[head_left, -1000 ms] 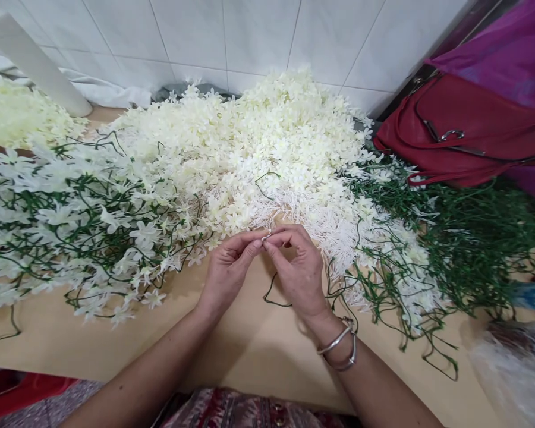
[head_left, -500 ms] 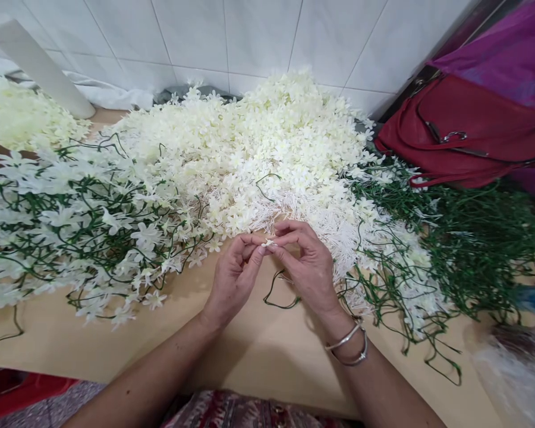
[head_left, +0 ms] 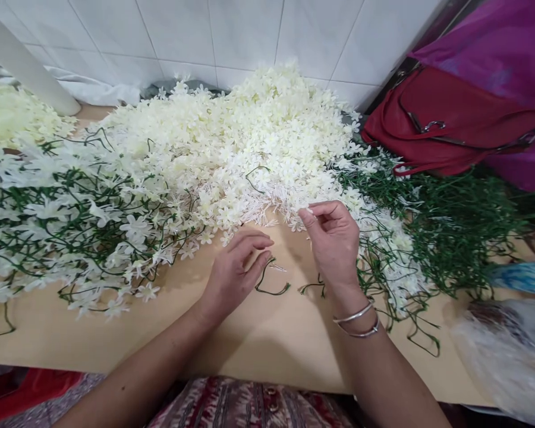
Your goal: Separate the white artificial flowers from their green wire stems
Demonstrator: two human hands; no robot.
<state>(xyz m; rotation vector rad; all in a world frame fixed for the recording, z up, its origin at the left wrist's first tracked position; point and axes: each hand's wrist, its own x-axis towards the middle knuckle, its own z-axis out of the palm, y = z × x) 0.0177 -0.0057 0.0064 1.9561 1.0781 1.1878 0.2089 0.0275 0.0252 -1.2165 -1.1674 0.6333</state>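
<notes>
My right hand (head_left: 336,241) pinches a small white artificial flower (head_left: 310,210), mostly hidden by the thumb and index finger, in front of the heap of cream-white flowers (head_left: 271,125). To its left, my left hand (head_left: 235,270) is open and holds nothing, thumb and fingers apart. Just right of the left fingertips, a curved green stem (head_left: 273,292) lies on the table with a few thin white stalks (head_left: 277,267) by its upper end. Another short piece of green stem (head_left: 312,289) shows beside my right wrist.
Flowers on green stems (head_left: 116,226) are piled at left, bare green stems (head_left: 463,226) at right. A red handbag (head_left: 455,119) stands behind the stems. A clear plastic bag (head_left: 503,351) lies at the table's right. A white roll (head_left: 31,65) leans at back left, near the tiled wall (head_left: 245,35).
My hands, together at a small white flower before, have parted. The right has moved right and up, fingers still pinched; the left has let go, uncovering the stem between them.
</notes>
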